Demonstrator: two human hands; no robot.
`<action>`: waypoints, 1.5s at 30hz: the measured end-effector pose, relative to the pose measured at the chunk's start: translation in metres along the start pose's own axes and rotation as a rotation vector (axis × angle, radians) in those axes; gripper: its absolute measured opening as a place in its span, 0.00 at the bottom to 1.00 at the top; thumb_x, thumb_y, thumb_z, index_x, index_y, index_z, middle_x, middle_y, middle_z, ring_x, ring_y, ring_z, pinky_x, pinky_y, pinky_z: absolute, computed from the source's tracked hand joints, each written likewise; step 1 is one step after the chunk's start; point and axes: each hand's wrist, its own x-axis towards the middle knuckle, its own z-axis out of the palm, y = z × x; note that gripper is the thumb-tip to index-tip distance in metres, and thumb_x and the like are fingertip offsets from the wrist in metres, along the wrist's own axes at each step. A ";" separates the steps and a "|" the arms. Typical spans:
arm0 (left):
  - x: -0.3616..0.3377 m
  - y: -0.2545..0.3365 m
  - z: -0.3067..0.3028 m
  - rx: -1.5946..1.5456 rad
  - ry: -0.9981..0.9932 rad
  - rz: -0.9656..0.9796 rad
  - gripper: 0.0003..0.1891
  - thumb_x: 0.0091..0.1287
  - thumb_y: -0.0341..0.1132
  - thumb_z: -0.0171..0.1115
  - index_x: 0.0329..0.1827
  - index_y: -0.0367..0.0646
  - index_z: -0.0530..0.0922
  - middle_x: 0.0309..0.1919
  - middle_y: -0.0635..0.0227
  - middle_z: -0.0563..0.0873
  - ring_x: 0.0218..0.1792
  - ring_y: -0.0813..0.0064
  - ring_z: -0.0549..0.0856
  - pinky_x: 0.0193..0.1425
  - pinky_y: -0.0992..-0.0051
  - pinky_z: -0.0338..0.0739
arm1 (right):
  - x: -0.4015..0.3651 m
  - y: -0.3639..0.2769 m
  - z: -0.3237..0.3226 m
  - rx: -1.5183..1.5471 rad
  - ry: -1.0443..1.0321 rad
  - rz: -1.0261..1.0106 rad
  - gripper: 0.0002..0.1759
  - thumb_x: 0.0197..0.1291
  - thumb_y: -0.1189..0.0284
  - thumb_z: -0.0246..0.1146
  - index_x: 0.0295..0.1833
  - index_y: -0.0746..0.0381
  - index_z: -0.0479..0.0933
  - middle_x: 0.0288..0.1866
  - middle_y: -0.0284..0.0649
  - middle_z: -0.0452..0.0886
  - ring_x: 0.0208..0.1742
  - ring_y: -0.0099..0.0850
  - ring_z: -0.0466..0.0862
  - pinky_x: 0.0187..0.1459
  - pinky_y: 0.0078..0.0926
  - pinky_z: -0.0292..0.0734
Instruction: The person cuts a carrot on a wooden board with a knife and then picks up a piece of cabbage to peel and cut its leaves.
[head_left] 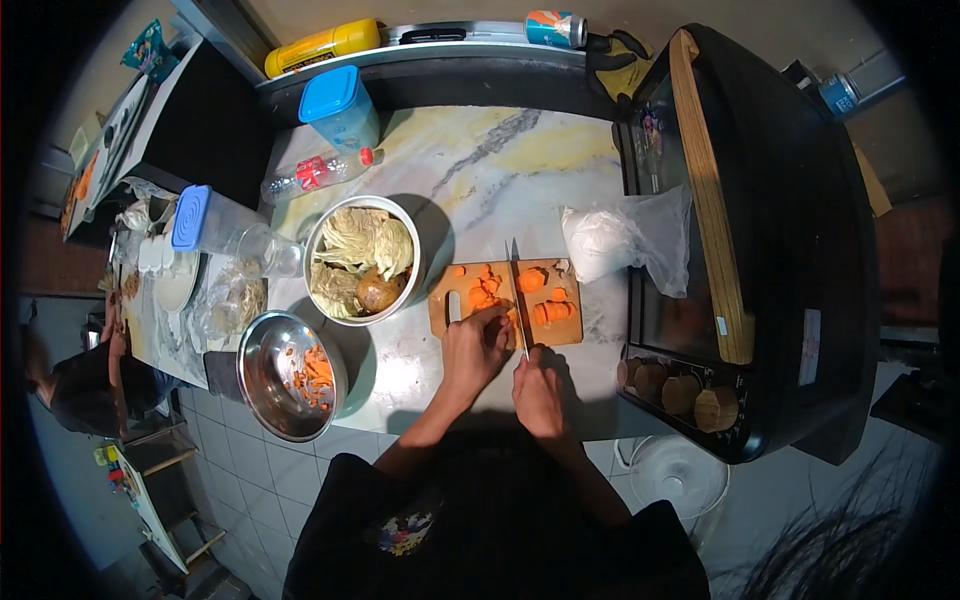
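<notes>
My right hand (539,392) is wrapped round the handle of a kitchen knife (518,292), whose blade points away from me across a wooden cutting board (441,322). My left hand (474,352) is closed, its fingertips pinching a piece of carrot (510,316) just left of the blade; the fingers partly hide it. Chopped carrot pieces (484,288) lie on the board left of the knife. To its right are larger carrot chunks (553,312) and another carrot piece (532,279).
Left of the board stand a steel bowl (258,385) with carrot bits and a white bowl (413,225) holding leafy vegetables and a brown round one. A bag of white powder (598,240) lies near the black oven (790,250) at right. A co-worker (95,385) is at far left.
</notes>
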 end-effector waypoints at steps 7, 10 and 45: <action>0.001 -0.004 0.003 0.022 -0.017 -0.024 0.11 0.55 0.28 0.67 0.42 0.37 0.84 0.28 0.58 0.87 0.28 0.59 0.87 0.34 0.68 0.80 | 0.000 0.002 0.002 0.020 0.021 -0.009 0.14 0.71 0.68 0.48 0.49 0.70 0.67 0.24 0.65 0.76 0.31 0.65 0.77 0.34 0.60 0.70; 0.001 -0.001 0.001 0.012 -0.069 -0.072 0.12 0.57 0.25 0.66 0.44 0.38 0.83 0.31 0.60 0.88 0.35 0.58 0.88 0.41 0.67 0.80 | 0.001 0.001 -0.001 0.035 -0.019 0.012 0.14 0.71 0.68 0.48 0.50 0.69 0.67 0.24 0.64 0.76 0.31 0.65 0.77 0.35 0.60 0.69; 0.000 0.000 0.004 -0.008 -0.024 -0.100 0.11 0.57 0.28 0.66 0.43 0.35 0.84 0.29 0.57 0.88 0.31 0.59 0.88 0.38 0.68 0.81 | 0.006 -0.014 -0.004 -0.032 -0.143 0.091 0.16 0.70 0.68 0.51 0.49 0.72 0.63 0.31 0.64 0.79 0.37 0.61 0.81 0.38 0.56 0.75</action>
